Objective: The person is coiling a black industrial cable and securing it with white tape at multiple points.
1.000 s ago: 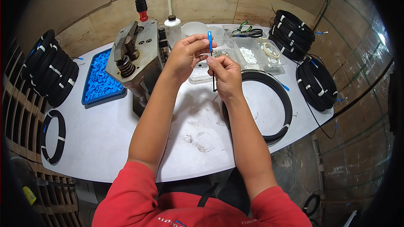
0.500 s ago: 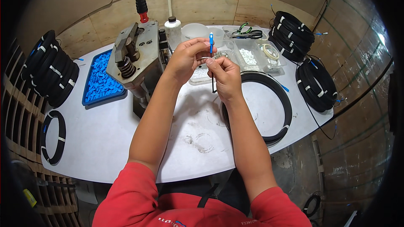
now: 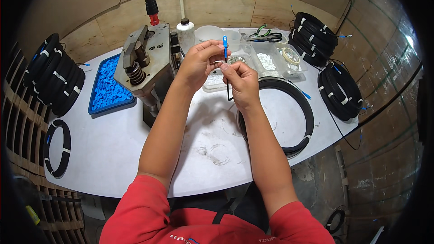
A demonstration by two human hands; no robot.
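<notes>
The blue connector (image 3: 225, 43) stands near upright above the table's far middle, pinched between the left hand's (image 3: 201, 63) thumb and fingers, while the right hand (image 3: 242, 83) grips the black cable (image 3: 229, 92) just below. Compared with half a second earlier, the connector has shifted only slightly leftward with both grips unchanged, suggesting steady holding rather than transfer. Outward, the metal press (image 3: 159, 40) bounds the left, clear containers (image 3: 283, 73) lie beyond, a black coil (image 3: 309, 113) lies partly behind the right forearm, and bare tabletop (image 3: 212, 126) extends between the forearms.
</notes>
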